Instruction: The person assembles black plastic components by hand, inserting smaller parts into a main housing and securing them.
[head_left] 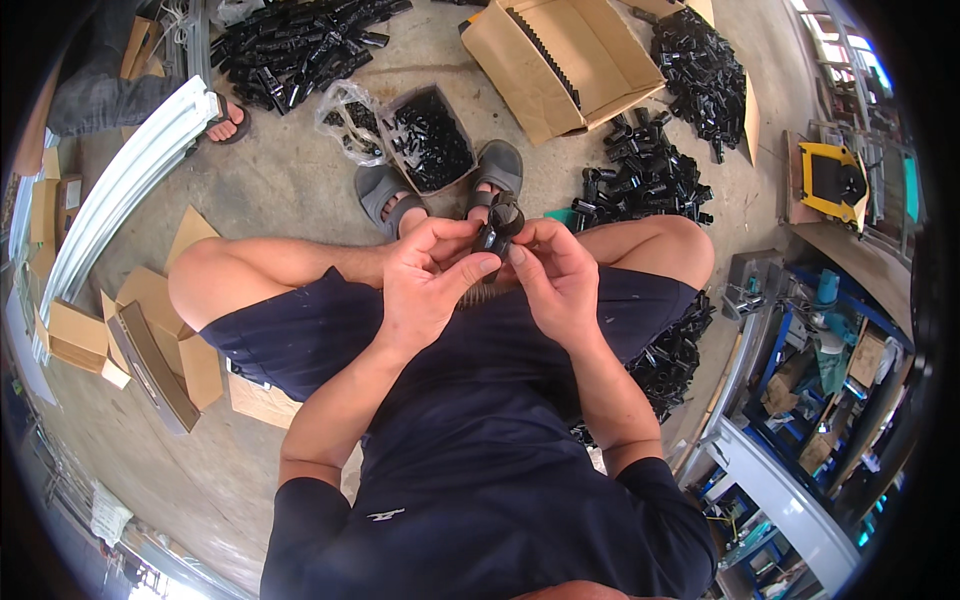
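Note:
Between my two hands, above my lap, is a glossy black pipe fitting [494, 236] with a curved, ring-like end pointing away from me. My left hand [428, 290] grips its left side between thumb and bent fingers. On the other side my right hand [556, 275] pinches at the fitting's edge with thumb and index finger. Whether a small piece sits in that pinch is hidden. Just beyond, between my sandalled feet, stands an open bin [467, 172] of small black pieces. A clear plastic bag [350, 122] holding more black pieces leans at its left.
Black fittings lie in heaps at the far left [300, 45], right [645, 170] and far right [700, 75]. An open cardboard box [610, 50] stands ahead. Long white profiles [130, 190] and another person's foot [230, 122] are at left. A blue shelf [800, 350] stands at right.

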